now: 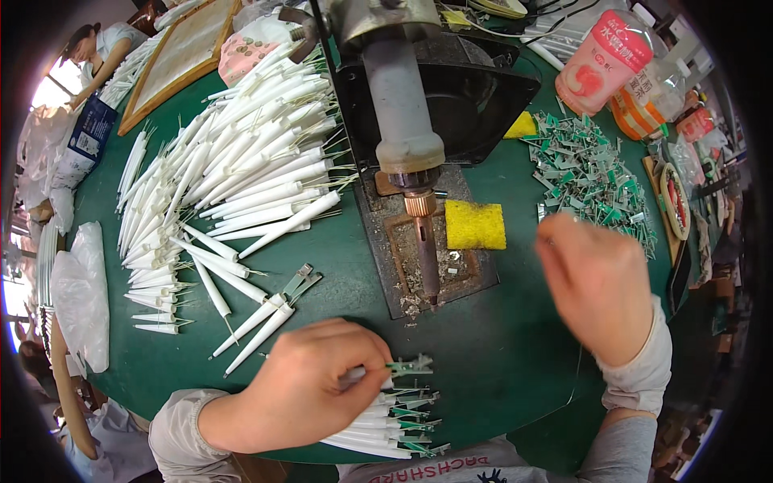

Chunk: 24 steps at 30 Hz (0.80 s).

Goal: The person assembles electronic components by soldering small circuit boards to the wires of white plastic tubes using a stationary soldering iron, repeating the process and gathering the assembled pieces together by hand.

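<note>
My left hand [318, 386] is closed, thumb and fingers pinched on a white tapered tube whose end carries a small green circuit board [412, 366]. Just below it lies a row of similar white tubes [374, 431], with green boards at their right ends. My right hand [600, 282] is raised beside a heap of small green and silver circuit boards [592, 173]. Its fingers are curled together, and what they hold, if anything, cannot be made out. Between the hands, a soldering iron [428, 266] points downward from a stand, its tip over a dark, debris-strewn plate [394, 278].
A large pile of white tubes with thin wires [266, 153] covers the left of the green table [338, 294]. Two tubes with metal-ended boards [298, 282] lie nearer me. A yellow sponge [475, 225] sits by the iron. Pink bottle [604, 60] at back right; plastic bag [83, 298] at left.
</note>
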Each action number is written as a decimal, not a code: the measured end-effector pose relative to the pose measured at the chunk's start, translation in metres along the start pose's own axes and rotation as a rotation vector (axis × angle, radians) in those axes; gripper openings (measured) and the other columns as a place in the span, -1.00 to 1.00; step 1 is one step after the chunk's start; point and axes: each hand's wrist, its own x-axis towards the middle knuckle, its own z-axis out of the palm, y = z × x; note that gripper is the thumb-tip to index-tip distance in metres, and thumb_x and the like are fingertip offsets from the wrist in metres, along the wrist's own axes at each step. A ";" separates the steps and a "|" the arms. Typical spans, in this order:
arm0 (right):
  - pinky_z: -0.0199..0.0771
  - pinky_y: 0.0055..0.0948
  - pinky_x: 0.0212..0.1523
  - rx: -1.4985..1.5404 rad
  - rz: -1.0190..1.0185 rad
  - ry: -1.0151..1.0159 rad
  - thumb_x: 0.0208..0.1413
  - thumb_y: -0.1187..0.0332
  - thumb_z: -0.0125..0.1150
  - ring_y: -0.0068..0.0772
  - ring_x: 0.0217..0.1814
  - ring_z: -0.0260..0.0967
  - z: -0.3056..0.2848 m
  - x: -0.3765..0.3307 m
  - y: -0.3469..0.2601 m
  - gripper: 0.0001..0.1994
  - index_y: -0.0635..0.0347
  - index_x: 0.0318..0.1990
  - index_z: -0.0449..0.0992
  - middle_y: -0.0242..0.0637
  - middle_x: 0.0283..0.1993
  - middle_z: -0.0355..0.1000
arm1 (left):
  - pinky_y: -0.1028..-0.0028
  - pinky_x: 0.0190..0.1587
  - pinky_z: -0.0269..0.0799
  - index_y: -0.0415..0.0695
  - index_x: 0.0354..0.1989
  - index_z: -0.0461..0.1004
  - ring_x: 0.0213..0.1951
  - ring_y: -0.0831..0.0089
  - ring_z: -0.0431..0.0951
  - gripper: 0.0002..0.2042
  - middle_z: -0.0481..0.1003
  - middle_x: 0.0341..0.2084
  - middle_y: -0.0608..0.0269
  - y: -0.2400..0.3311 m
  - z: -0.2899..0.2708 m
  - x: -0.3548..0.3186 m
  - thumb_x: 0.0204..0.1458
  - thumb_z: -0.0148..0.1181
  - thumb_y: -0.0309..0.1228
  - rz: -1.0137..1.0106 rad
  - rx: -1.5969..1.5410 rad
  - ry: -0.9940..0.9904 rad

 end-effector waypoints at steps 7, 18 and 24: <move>0.40 -0.15 -0.53 -0.186 0.145 -0.088 -0.06 0.45 0.23 0.02 -0.56 0.41 0.020 0.010 0.027 -0.83 0.25 -0.45 0.33 -0.05 -0.61 0.40 | 0.40 -0.34 0.42 -0.23 -0.49 0.46 -0.40 0.24 0.50 -0.91 0.52 -0.41 0.16 -0.001 0.023 -0.008 -0.17 0.23 -0.65 0.183 -0.034 -0.021; 0.37 -0.09 -0.48 0.067 0.096 -0.142 -0.23 0.60 0.16 0.05 -0.52 0.40 0.019 0.012 0.028 -0.80 0.26 -0.40 0.29 -0.05 -0.60 0.36 | 0.34 -0.31 0.35 -0.20 -0.44 0.45 -0.35 0.21 0.42 -0.78 0.39 -0.41 0.20 0.015 -0.020 -0.010 -0.29 0.35 -0.53 0.131 0.748 0.259; 0.31 -0.15 -0.53 0.234 0.118 -0.080 -0.17 0.58 0.17 -0.01 -0.56 0.38 0.008 0.015 0.011 -0.80 0.23 -0.41 0.25 -0.09 -0.61 0.33 | 0.32 -0.34 0.32 -0.16 -0.40 0.45 -0.38 0.24 0.39 -0.76 0.39 -0.47 0.24 0.000 -0.027 -0.029 -0.29 0.35 -0.48 -0.133 1.102 0.293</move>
